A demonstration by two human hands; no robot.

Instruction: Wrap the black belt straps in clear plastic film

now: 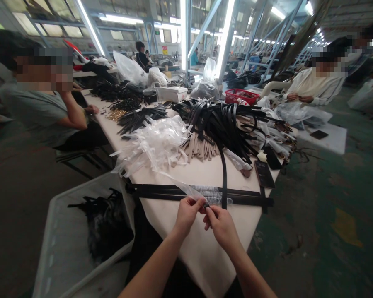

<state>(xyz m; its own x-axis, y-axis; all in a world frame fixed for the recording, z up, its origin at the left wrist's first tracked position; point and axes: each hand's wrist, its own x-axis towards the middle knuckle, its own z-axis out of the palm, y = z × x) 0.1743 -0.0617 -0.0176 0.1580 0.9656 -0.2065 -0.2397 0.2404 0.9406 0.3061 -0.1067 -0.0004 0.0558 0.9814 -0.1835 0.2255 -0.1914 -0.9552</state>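
Observation:
My left hand (186, 213) and my right hand (219, 223) meet over the near end of the table (205, 169). Both are pinched on the end of a black belt strap (224, 182) and on a long clear plastic sleeve (182, 186). The sleeve runs up and to the left toward a heap of clear sleeves (157, 145). The strap leads away from my hands into a big pile of black straps (224, 120). Two flat black straps (174, 192) lie crosswise just beyond my fingers.
A white bin (65, 231) with black straps stands at the lower left. A black phone (264, 174) lies near the right table edge. People sit at the left (49, 111) and at the far right (317, 87). A red basket (241, 96) and a white box (173, 93) are farther back.

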